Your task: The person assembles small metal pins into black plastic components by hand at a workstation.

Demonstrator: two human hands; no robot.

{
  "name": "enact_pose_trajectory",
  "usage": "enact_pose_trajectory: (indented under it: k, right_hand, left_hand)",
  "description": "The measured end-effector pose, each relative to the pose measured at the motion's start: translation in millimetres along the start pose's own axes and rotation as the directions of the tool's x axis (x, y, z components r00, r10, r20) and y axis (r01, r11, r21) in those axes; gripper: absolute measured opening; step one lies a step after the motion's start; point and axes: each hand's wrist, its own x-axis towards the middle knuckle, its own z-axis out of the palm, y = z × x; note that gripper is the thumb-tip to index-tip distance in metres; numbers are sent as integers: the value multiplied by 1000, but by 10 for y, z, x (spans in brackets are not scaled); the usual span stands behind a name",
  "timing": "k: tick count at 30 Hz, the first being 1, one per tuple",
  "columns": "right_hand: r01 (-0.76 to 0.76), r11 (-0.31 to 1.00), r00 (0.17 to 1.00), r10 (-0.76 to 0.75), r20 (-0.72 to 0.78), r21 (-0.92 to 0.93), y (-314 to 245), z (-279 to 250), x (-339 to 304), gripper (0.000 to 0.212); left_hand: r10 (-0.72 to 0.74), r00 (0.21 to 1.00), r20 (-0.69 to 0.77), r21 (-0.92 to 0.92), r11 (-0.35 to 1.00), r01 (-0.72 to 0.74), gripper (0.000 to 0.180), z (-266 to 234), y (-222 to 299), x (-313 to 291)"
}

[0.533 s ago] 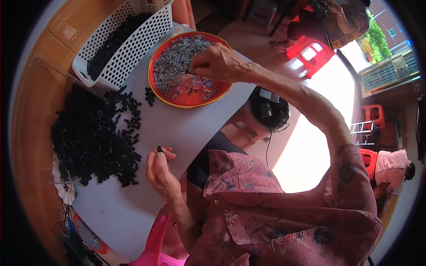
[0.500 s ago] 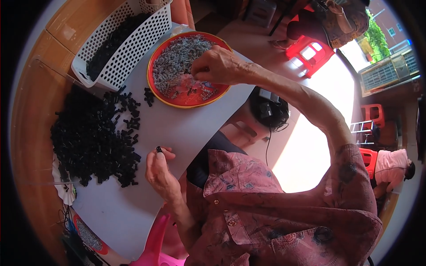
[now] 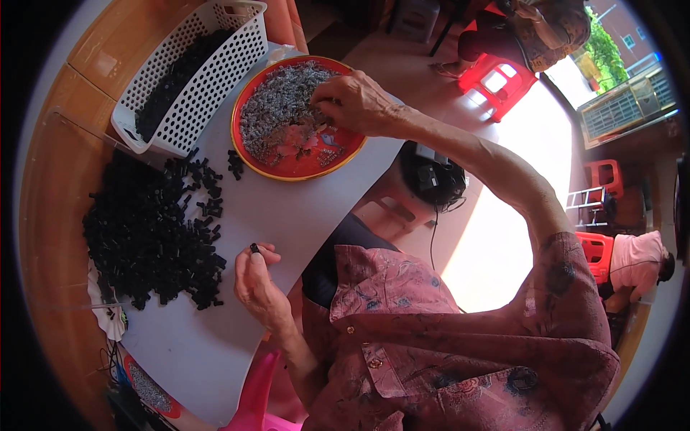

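Pile of small black parts [image 3: 147,241]: on white table [image 3: 287,215], just left of left hand. Left hand [image 3: 256,281]: fingertips pinched on one small black part [image 3: 254,248], held above table edge. Red tray [image 3: 298,118]: up-right of left hand, heaped with small grey metal pieces [image 3: 277,108]. Right hand [image 3: 357,103]: over tray's right rim, fingers curled down into grey pieces; whether grasping any, cannot tell.

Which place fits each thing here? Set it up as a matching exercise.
Things:
1 white basket
2 red tray
3 left hand
4 right hand

Places:
A over the red tray, fingers in the grey parts
B far left, holding black parts
C near the table's edge, pinching one small black piece
D holding the grey parts

Pairs: 1-B, 2-D, 3-C, 4-A
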Motion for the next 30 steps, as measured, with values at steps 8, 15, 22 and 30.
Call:
enact_pose_trajectory:
  k: [8, 15, 22, 30]
  right_hand:
    - [45, 990, 997, -52, 51, 132, -67, 73, 22, 14]
    - [-21, 995, 1000, 20, -12, -99, 40, 16, 35, 17]
    - [-87, 985, 988, 105, -117, 149, 3, 35, 62, 16]
    - [-45, 995, 998, 41, 43, 93, 23, -12, 10, 14]
  left_hand:
    - [-14, 1000, 5, 5, 1000, 14, 25, -16, -14, 3]
    - [1, 1000, 3, 61, 998, -1, 25, -23, -16, 5]
    - [17, 1000, 2, 30, 999, -17, 24, -3, -15, -6]
    - [25, 1000, 12, 57, 998, -26, 24, -7, -22, -3]
